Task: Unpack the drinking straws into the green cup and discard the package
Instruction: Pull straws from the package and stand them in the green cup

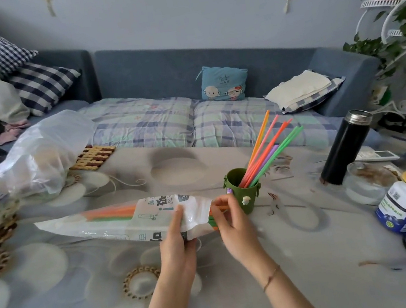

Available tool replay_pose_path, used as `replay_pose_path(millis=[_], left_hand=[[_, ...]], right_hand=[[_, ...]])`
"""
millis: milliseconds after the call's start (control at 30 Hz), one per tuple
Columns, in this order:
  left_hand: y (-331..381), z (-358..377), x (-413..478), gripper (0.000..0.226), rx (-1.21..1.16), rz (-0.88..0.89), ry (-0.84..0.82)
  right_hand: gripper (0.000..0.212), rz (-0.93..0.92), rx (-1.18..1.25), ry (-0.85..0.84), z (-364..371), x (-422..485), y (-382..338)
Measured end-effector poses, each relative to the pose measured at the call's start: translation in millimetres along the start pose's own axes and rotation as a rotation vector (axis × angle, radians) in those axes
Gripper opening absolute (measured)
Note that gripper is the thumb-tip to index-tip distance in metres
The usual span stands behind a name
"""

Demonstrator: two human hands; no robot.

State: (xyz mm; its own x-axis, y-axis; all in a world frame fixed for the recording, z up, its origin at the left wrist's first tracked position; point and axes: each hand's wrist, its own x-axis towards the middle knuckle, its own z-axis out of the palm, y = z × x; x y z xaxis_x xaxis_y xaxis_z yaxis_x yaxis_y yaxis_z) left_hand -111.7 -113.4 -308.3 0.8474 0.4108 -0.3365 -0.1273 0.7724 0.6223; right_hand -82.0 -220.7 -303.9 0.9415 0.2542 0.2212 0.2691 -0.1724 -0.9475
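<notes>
Gripping the straw package [117, 219] near its open right end on the worktop [304, 257], left hand [177, 242] steadies it while right hand [228, 218] pinches more straws [214, 222] there, mid-unpacking; next, likely lift them into green cup [244, 190] just right.

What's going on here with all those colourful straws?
Someone is unpacking them. The left hand holds the package near its open end. The right hand pinches a few straws poking out of it, right beside the green cup. A bunch of straws already stands in the cup, and more show through the package.
</notes>
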Motion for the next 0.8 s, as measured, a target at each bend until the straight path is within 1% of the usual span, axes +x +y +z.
replay_pose_path(millis=[100, 200, 267, 333, 367, 400, 467, 533, 567, 633, 700, 767, 800], left_hand=[[-4, 1, 0, 0.023, 0.012, -0.019, 0.023], [2, 3, 0, 0.023, -0.026, 0.006, 0.025], [10, 2, 2, 0.023, -0.099, 0.031, 0.008], [17, -1, 5, 0.029, -0.170, 0.055, -0.001], [18, -3, 6, 0.032, -0.186, 0.066, 0.001], [19, -3, 6, 0.034, -0.187, 0.068, 0.004], [15, -2, 4, 0.037, -0.151, 0.048, 0.012], [5, 2, 0, 0.040, -0.082, -0.003, 0.029], [1, 4, -2, 0.040, -0.060, -0.025, 0.036], [-5, 5, -2, 0.036, -0.084, -0.050, 0.036], [-2, 4, 0, 0.027, -0.112, -0.045, 0.030], [5, 0, 2, 0.018, -0.140, -0.020, 0.024], [8, -2, 5, 0.015, -0.162, -0.007, 0.017]], right_hand=[[0.007, -0.063, -0.007, 0.024, -5, -1, 2], [0.004, -0.104, 0.029, 0.060, -16, 1, -4], [0.008, -0.079, 0.171, 0.173, -28, 4, -8], [0.013, 0.019, 0.369, 0.307, -41, 7, -13], [0.014, 0.073, 0.440, 0.338, -46, 7, -14], [0.014, 0.117, 0.478, 0.337, -48, 7, -14], [0.018, 0.174, 0.500, 0.267, -41, 5, -14], [0.023, 0.209, 0.457, 0.192, -27, 2, -12], [0.020, 0.220, 0.435, 0.173, -20, 0, -12], [0.013, 0.224, 0.419, 0.192, -16, 0, -13], [0.016, 0.212, 0.426, 0.292, -23, 3, -16], [0.027, 0.203, 0.475, 0.447, -37, 7, -19], [0.028, 0.201, 0.519, 0.516, -42, 9, -21]])
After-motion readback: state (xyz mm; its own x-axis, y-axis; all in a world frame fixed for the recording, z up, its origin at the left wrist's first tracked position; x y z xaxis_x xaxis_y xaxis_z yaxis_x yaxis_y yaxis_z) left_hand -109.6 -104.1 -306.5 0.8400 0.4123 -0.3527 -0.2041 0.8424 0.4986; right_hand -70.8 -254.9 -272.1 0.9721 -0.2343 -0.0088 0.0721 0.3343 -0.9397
